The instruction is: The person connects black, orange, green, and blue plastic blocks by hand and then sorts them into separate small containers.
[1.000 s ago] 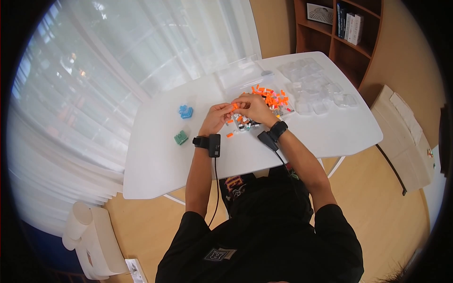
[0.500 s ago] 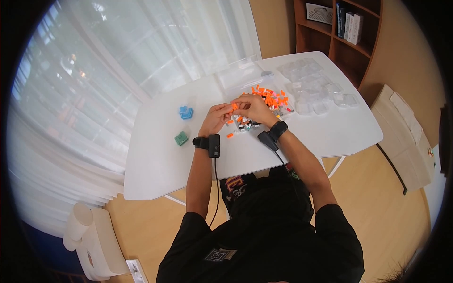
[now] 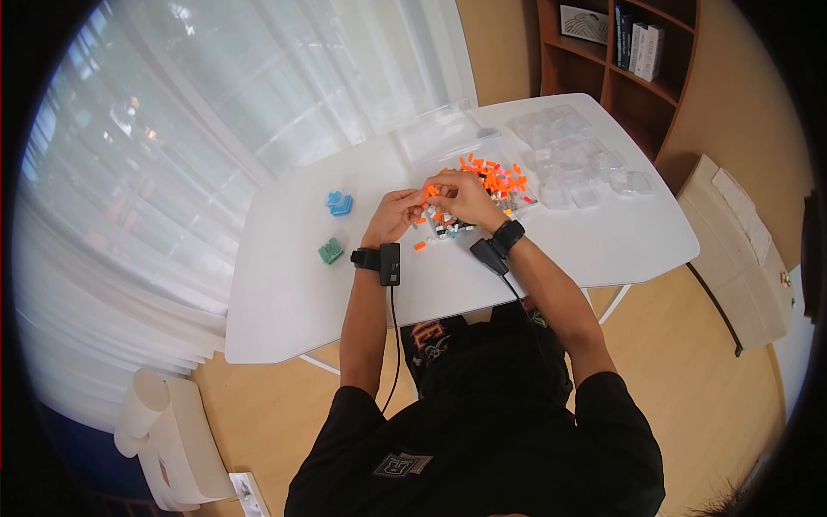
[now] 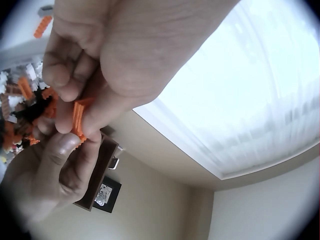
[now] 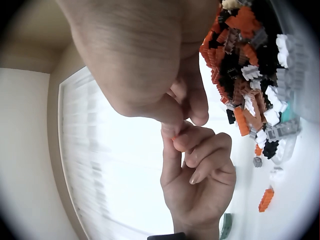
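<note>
Both hands meet over the front left of a brick pile, fingertip to fingertip around small orange toy bricks (image 4: 78,117). My left hand (image 3: 394,217) pinches them between thumb and fingers. From the other side, my right hand (image 3: 472,200) grips them too, its thumb pressed close in the left wrist view. Fingers cover most of the bricks in the right wrist view. Beside the hands lies the pile of loose building bricks (image 5: 245,100), mostly orange, with white, black, grey and brown ones. A single orange brick (image 5: 266,200) lies apart on the table.
On the white table (image 3: 284,302), a blue brick build (image 3: 339,203) and a green brick build (image 3: 330,251) stand to the left. Clear plastic containers (image 3: 568,159) cover the back right. A sheer curtain (image 3: 215,103) hangs behind, and a wooden bookshelf (image 3: 659,90) stands at the far right.
Both hands stay at nearly the same spot. The orange bricks between the fingertips have shifted slightly upward and show a little more. Nothing else has visibly moved.
</note>
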